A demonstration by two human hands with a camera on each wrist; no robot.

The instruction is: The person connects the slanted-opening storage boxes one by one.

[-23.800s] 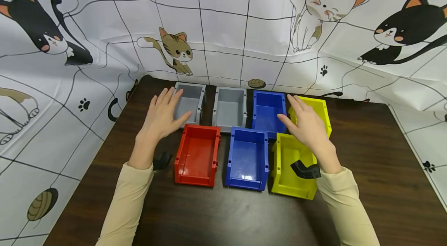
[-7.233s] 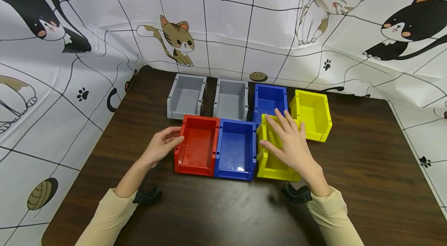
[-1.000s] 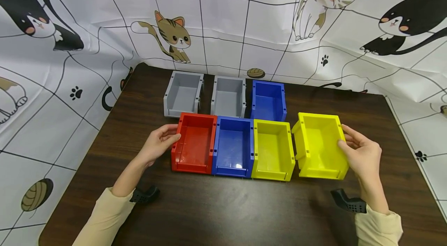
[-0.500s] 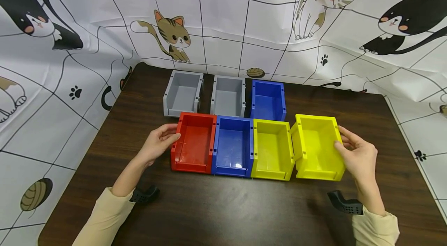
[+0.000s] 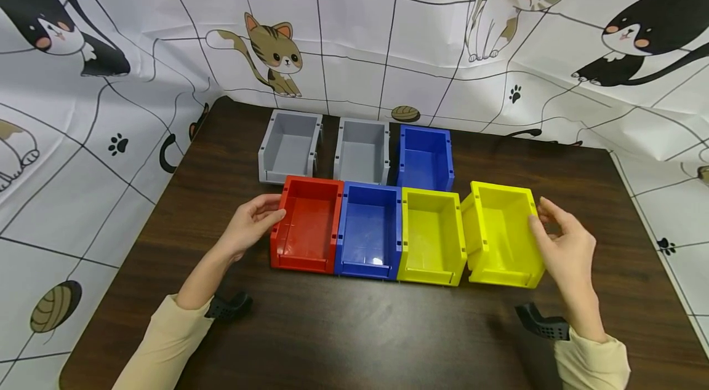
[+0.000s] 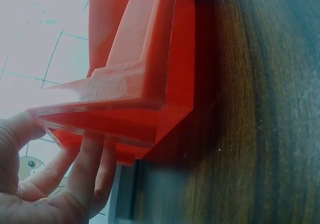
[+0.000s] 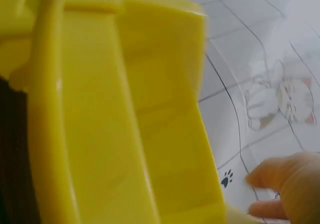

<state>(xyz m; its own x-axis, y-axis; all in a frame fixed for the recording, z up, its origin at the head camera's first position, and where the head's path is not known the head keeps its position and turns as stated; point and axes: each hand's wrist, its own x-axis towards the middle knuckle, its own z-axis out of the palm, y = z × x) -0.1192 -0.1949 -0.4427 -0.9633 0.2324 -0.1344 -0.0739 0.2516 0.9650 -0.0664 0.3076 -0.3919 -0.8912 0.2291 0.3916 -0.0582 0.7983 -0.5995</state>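
Observation:
My left hand [image 5: 249,227] pinches the left rim of a red storage bin [image 5: 308,224]. In the left wrist view its fingers [image 6: 90,169] are tucked under the red rim. Right of it stand a blue bin [image 5: 370,230] and a yellow bin [image 5: 432,236], side by side in one row. A second yellow bin [image 5: 504,236] stands slightly turned at the row's right end, its far left corner by the first yellow one. My right hand [image 5: 567,248] is beside its right wall. In the right wrist view a gap shows between the right thumb and the yellow wall.
Behind the row stand two grey bins [image 5: 290,147] and another blue bin [image 5: 425,159]. All sit on a dark wooden table [image 5: 354,341]. A white cat-print sheet [image 5: 354,27] hangs behind and at the left.
The right yellow bin has come left and slightly nearer, beside the first yellow bin. My right hand moved with it, and its fingers now stand off the wall. The left hand stays put.

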